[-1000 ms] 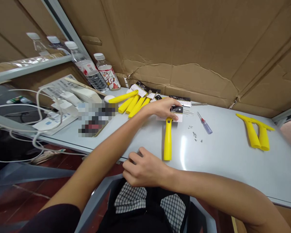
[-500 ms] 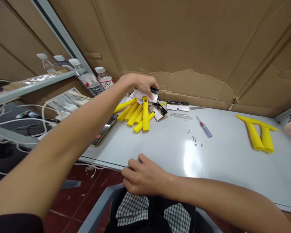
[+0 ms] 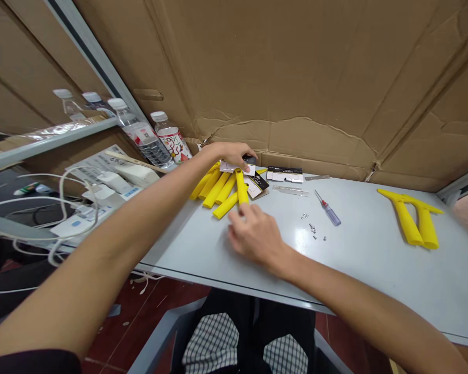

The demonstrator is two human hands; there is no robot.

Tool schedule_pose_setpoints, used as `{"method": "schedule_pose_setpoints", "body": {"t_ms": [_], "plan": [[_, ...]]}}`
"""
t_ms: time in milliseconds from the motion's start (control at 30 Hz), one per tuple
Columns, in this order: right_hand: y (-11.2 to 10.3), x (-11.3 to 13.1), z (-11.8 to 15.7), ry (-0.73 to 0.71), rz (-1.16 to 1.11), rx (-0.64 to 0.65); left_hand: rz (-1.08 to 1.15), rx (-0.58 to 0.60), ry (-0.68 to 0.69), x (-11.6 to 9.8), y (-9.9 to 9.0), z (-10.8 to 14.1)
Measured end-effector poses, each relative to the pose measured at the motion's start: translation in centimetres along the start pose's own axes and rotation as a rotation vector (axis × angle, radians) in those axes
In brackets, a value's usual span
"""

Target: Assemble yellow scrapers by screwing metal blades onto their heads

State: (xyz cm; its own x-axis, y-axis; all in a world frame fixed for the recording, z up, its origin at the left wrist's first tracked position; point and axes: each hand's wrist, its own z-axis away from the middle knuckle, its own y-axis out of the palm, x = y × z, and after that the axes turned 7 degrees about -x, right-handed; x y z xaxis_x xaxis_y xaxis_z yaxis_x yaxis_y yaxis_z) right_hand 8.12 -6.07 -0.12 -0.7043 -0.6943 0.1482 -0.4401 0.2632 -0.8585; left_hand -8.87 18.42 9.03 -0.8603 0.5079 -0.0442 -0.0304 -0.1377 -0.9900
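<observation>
Our right hand [image 3: 255, 234] hangs low over the table [image 3: 374, 270], fingers [image 3: 237, 221] loosely spread, tips just short of the yellow handles [image 3: 222, 196]. Beyond them, our left hand [image 3: 234, 154], arm at full stretch, pinches a card pack [image 3: 234, 167] at the handles' far end. Right of those fingers lie screws [image 3: 308, 221] and a screwdriver [image 3: 328, 208].

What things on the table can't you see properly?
Head view:
The white card: end covered by the left hand.
The yellow handles: far ends hidden by that arm.
The small metal pieces: too small to name.
The black packet's print: too small to read.
</observation>
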Motion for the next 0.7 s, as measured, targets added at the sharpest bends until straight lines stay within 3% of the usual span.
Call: {"method": "schedule_pose_setpoints", "body": {"t_ms": [100, 233, 467, 633, 700], "plan": [[-0.7, -2.7, -1.6, 0.261, -0.011, 0.140, 0.048, -0.002, 0.053, 0.6, 0.1, 0.0], [0.3, -4.1, -2.5, 0.220, -0.156, 0.231, 0.073, -0.093, 0.071, 1.4, 0.2, -0.2], [1.8, -1.9, -5.2, 0.160, -0.239, 0.200, 0.202, -0.230, 0.053, 1.6, 0.4, -1.1], [2.3, -1.0, -7.0, 0.170, -0.208, 0.215, 0.082, -0.575, 0.039, 0.3, 0.9, 1.3], [2.6, -1.1, -7.3, 0.170, -0.206, 0.206, 0.057, -0.645, -0.007, -1.1, 1.5, 3.3]]}}
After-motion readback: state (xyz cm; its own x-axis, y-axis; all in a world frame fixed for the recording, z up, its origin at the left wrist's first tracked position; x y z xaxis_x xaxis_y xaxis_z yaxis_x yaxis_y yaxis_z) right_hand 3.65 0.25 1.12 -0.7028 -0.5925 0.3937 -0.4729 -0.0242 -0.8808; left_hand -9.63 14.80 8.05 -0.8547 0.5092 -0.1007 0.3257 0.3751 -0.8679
